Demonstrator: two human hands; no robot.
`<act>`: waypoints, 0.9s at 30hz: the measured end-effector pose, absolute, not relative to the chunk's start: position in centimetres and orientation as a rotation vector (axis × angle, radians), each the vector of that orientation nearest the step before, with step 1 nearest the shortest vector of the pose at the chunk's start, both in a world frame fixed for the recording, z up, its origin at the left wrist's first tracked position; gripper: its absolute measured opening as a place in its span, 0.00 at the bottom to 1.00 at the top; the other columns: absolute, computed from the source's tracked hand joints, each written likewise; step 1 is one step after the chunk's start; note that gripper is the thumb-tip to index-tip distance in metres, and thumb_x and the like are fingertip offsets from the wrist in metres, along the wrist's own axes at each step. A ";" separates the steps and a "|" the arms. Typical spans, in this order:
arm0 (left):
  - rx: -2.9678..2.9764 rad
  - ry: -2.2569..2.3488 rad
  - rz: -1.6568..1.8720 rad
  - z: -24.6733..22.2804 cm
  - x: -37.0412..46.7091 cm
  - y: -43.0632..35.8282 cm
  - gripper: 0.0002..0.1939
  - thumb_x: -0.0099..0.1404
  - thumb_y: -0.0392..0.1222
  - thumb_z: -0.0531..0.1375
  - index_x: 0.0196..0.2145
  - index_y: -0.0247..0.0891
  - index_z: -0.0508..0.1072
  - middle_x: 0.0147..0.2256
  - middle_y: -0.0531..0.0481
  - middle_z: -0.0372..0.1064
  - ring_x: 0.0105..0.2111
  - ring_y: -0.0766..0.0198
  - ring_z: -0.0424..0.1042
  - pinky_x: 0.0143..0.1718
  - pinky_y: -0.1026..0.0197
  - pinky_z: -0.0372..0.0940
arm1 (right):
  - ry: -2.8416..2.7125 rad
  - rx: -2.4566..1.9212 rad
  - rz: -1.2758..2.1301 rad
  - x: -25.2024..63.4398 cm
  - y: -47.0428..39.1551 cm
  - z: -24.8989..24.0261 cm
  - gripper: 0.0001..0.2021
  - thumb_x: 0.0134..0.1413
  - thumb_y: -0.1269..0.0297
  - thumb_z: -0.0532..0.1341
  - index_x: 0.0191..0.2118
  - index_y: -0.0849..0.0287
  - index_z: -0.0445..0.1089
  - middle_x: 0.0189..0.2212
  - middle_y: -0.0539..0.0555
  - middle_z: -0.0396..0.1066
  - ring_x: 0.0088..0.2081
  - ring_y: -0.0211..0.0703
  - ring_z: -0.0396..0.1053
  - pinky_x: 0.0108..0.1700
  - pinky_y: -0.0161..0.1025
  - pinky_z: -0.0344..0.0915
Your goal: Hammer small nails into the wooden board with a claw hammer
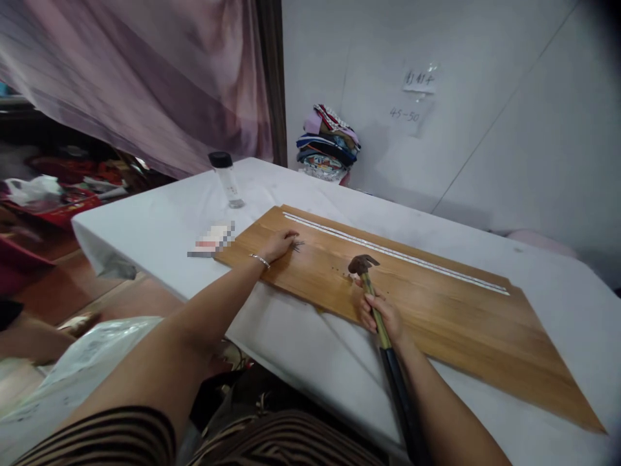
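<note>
With the middle of the wooden board (451, 310) as the dial's centre and twelve pointing away from the person, a red basket (61, 220) holding a white bag (33, 191) stands at nine, off the white table (145, 223). On the table, a blurred-out packet (212, 241) lies between nine and ten; a clear, black-capped bottle (228, 184) stands at ten. At ten on the board rests the left hand (280, 244), its fingertips at a small cluster of nails (299, 246); whether they pinch one cannot be told. At eleven, past the board, is a pile of folded cloth (327, 145). The right hand (381, 314), apart from the left, grips the hammer (383, 330) toward eight, its head tilted up toward eleven. A long white strip (388, 250) lies along the board's twelve-o'clock side.
</note>
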State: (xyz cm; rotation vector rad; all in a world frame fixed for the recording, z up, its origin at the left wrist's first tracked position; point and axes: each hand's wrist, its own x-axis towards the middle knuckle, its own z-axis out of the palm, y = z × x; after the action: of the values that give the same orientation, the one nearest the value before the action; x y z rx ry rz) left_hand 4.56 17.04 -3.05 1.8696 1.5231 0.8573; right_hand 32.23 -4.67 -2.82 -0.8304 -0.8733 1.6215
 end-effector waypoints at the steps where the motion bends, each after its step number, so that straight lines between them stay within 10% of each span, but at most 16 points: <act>1: 1.854 1.536 0.914 -3.5 4.6 17.1 0.11 0.61 0.40 0.56 0.38 0.37 0.76 0.41 0.45 0.76 0.44 0.56 0.73 0.50 0.56 0.65 | -0.865 -0.832 1.631 32.2 -4.7 -2.7 0.19 0.50 0.57 0.65 0.46 0.57 0.66 0.20 0.41 0.61 0.10 0.27 0.51 0.11 0.28 0.49; 27: 1.742 1.462 1.071 -4.9 4.9 16.8 0.06 0.55 0.42 0.59 0.29 0.38 0.71 0.27 0.52 0.72 0.31 0.62 0.70 0.37 0.59 0.66 | -0.849 -0.870 1.653 31.8 -4.2 -3.5 0.22 0.49 0.55 0.66 0.48 0.59 0.64 0.18 0.40 0.61 0.09 0.27 0.51 0.10 0.28 0.48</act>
State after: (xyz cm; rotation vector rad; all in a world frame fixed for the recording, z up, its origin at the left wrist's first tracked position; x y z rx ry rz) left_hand 4.86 16.76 -4.85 1.7422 1.4620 1.0706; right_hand 31.79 -4.22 -3.48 -0.8700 -0.8486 1.6533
